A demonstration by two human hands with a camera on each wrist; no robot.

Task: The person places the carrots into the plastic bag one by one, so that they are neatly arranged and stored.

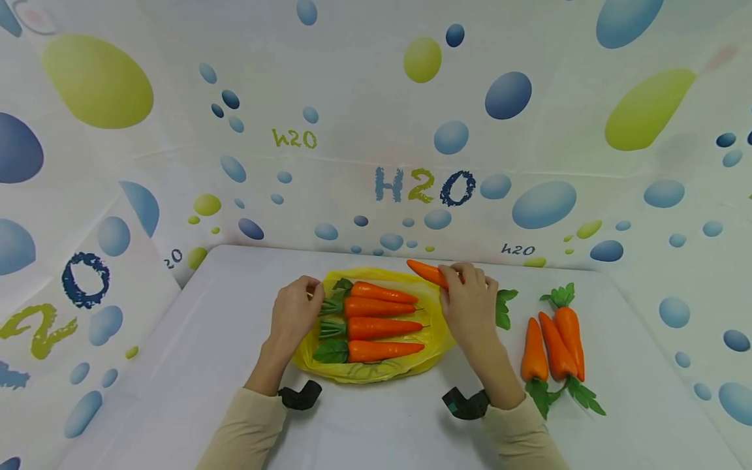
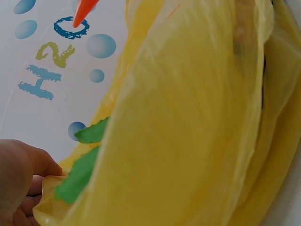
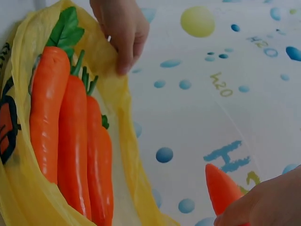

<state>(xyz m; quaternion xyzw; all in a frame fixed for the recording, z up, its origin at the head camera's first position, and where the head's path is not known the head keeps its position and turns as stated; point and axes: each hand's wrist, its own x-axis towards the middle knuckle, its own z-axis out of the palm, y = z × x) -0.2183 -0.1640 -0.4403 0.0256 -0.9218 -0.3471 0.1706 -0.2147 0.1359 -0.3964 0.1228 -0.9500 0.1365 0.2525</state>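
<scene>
A yellow plastic bag [image 1: 376, 373] lies open on the table with several orange carrots [image 1: 384, 328] side by side in it, green tops to the left. My left hand [image 1: 296, 307] pinches the bag's rim at its left end, thumb and fingers on the thin film in the left wrist view. At the bag's right end, my right hand [image 1: 472, 303] grips another carrot [image 1: 425, 271], its tip pointing left above the bag's far right edge. Green leaves [image 1: 505, 308] show just right of that hand. The gripped carrot's thick end is hidden by the fingers.
To the right, three more carrots [image 1: 558, 352] lie on the white table [image 1: 211, 339], their leaves pointing different ways. Behind the table rises a white backdrop [image 1: 352, 85] with blue and green spots. Black wrist cameras [image 1: 467, 403] jut inward from both sleeves.
</scene>
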